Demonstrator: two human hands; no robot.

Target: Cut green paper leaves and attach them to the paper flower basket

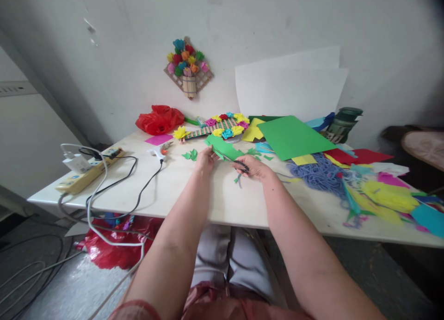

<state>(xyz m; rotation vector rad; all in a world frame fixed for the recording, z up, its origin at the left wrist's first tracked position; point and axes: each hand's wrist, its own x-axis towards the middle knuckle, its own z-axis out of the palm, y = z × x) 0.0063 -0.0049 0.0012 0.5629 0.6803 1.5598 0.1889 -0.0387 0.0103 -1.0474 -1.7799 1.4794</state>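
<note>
My left hand (206, 160) is closed on the left part of a green paper piece (225, 147), held just above the table. In my right hand (255, 166) are scissors (242, 166), their dark handles around my fingers and the blades pointing left at the paper's lower edge. Small green paper cuttings (190, 155) lie left of my left hand, and more scraps (268, 157) sit beyond my right hand. Below the scissors is a small bit of green paper with yarn (237, 179). Behind the paper stands a woven piece decorated with paper flowers (227, 126).
A glue gun (160, 151) and a power strip (88, 172) with cables lie on the left. A large green sheet (294, 137), blue yarn (317, 174) and coloured paper scraps cover the right. A red plastic bag (160, 120) and a dark green bottle (343, 124) stand at the back.
</note>
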